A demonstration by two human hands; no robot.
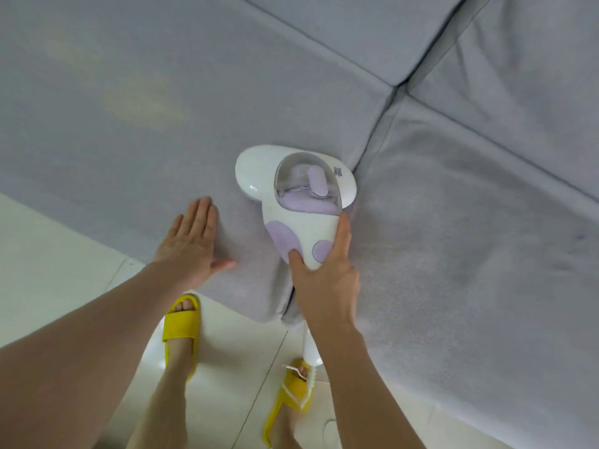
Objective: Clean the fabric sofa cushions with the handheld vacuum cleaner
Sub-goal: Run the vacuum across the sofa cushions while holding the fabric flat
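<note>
A white and lilac handheld vacuum cleaner [296,196] rests on the grey fabric sofa, its head against the seam between the left seat cushion [136,131] and the right seat cushion [470,254]. My right hand [324,270] grips its handle from behind, thumb on the lilac pad. My left hand [191,241] lies flat, fingers together, on the left cushion near its front edge, a little left of the vacuum.
Back cushions [372,30] rise behind the seats. A yellowish stain [142,105] marks the left cushion. The vacuum's white cord [309,358] hangs down to the white tiled floor [48,270]. My feet in yellow slippers [180,328] stand close to the sofa front.
</note>
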